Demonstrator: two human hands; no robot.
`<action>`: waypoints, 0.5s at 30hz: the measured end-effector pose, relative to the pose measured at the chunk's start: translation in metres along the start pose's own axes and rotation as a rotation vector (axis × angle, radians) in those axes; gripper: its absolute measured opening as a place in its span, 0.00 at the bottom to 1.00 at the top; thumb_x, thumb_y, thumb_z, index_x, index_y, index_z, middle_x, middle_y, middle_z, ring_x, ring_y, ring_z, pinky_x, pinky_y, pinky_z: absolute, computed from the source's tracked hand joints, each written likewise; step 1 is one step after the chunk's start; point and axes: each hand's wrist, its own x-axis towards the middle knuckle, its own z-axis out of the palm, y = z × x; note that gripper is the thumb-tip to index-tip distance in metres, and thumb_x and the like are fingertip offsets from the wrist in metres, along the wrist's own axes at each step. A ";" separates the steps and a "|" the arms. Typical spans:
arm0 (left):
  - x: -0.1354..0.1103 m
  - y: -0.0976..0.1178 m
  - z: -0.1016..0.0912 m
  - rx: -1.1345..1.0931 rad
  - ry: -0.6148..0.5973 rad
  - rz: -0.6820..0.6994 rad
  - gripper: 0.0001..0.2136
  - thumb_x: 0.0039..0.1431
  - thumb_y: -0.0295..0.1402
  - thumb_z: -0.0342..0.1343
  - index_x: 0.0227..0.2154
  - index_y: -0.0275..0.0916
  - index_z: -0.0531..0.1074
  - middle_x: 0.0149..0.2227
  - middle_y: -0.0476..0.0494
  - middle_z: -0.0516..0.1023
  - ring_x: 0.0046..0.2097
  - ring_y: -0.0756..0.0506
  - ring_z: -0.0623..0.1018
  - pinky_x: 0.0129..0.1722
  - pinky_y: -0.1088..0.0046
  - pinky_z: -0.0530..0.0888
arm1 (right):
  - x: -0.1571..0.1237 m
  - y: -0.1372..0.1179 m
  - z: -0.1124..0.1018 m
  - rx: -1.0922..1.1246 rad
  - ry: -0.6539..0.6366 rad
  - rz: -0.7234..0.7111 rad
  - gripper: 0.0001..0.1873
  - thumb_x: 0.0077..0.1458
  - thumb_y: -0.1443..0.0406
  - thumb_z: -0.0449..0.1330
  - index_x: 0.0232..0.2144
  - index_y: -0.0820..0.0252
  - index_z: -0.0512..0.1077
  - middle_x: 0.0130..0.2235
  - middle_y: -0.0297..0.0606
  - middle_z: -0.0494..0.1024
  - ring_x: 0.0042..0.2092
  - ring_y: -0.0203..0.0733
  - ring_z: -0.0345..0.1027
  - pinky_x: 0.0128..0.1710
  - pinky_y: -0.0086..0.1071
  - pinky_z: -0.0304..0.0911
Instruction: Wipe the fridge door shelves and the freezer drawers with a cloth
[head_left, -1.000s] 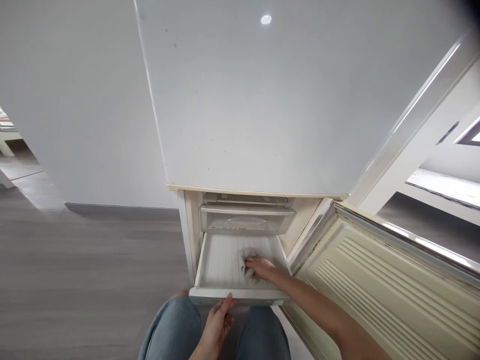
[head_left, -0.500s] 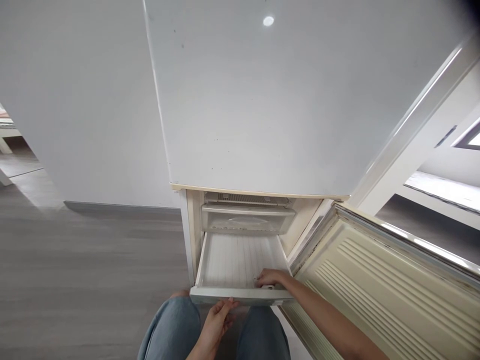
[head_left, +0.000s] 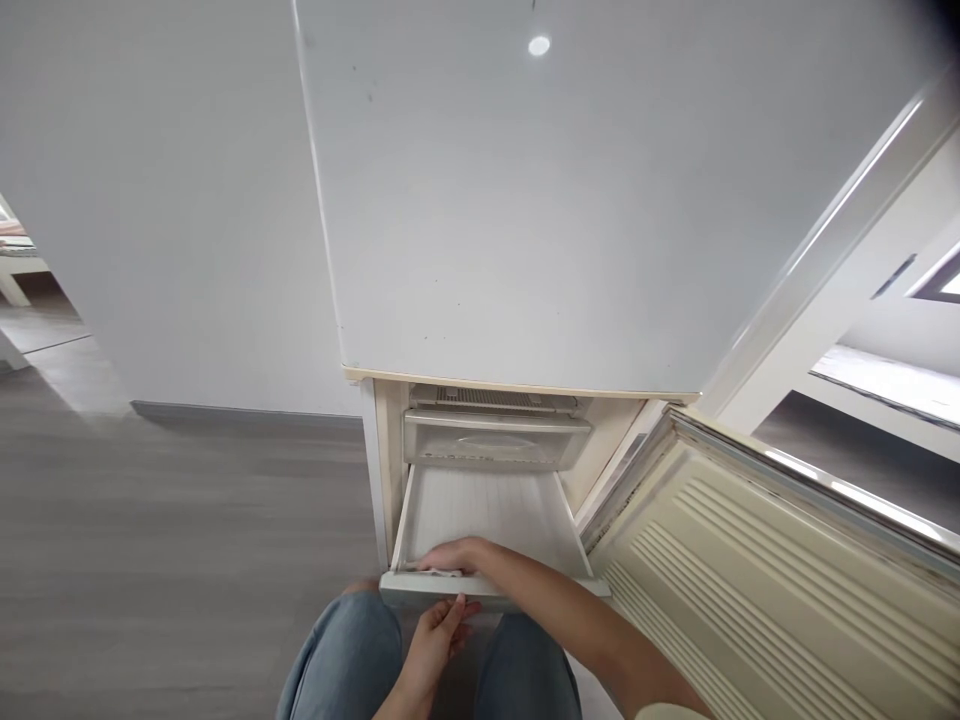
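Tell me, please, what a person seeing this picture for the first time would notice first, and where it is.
The eye falls first on the pulled-out white drawer at the bottom of the fridge, low in the middle. The right hand presses down inside along its front edge, while the left hand grips that front from below. To the right, the lower door stands wide open, showing its ribbed cream lining.

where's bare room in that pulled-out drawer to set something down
The drawer floor is bare from the upper bin forward and along its right wall. The front lip is crowded: the right hand lies inside it at left, the left hand just under it.
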 end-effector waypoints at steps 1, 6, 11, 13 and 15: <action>0.000 0.001 0.000 0.006 0.002 -0.001 0.27 0.31 0.55 0.66 0.29 0.35 0.77 0.30 0.40 0.82 0.30 0.47 0.76 0.35 0.70 0.70 | 0.006 -0.011 0.002 0.030 -0.036 0.002 0.15 0.54 0.55 0.53 0.29 0.57 0.74 0.32 0.35 0.78 0.35 0.42 0.73 0.38 0.36 0.69; 0.000 0.003 -0.002 0.034 -0.001 -0.004 0.27 0.32 0.55 0.65 0.29 0.35 0.78 0.32 0.39 0.82 0.32 0.46 0.77 0.36 0.69 0.70 | 0.006 -0.015 0.001 0.182 -0.178 0.019 0.15 0.57 0.60 0.50 0.28 0.60 0.73 0.29 0.34 0.77 0.37 0.41 0.73 0.39 0.33 0.68; 0.000 0.000 -0.002 0.039 -0.031 -0.008 0.28 0.34 0.56 0.64 0.31 0.35 0.79 0.34 0.39 0.83 0.34 0.46 0.77 0.36 0.71 0.70 | -0.025 0.034 -0.011 0.245 -0.192 0.090 0.15 0.55 0.63 0.50 0.24 0.60 0.74 0.23 0.35 0.75 0.32 0.42 0.73 0.34 0.32 0.68; 0.000 -0.002 -0.002 0.038 -0.040 -0.013 0.28 0.34 0.56 0.64 0.31 0.35 0.79 0.34 0.39 0.83 0.34 0.47 0.76 0.35 0.72 0.70 | -0.039 0.053 -0.015 0.232 -0.157 0.128 0.15 0.54 0.64 0.51 0.24 0.60 0.75 0.23 0.35 0.76 0.31 0.41 0.73 0.32 0.31 0.68; 0.001 -0.005 -0.002 0.033 -0.045 -0.018 0.29 0.33 0.56 0.64 0.32 0.35 0.79 0.35 0.39 0.83 0.33 0.48 0.76 0.36 0.73 0.69 | -0.053 0.071 -0.019 0.204 -0.107 0.155 0.16 0.54 0.62 0.51 0.24 0.59 0.76 0.25 0.36 0.76 0.31 0.41 0.73 0.32 0.30 0.67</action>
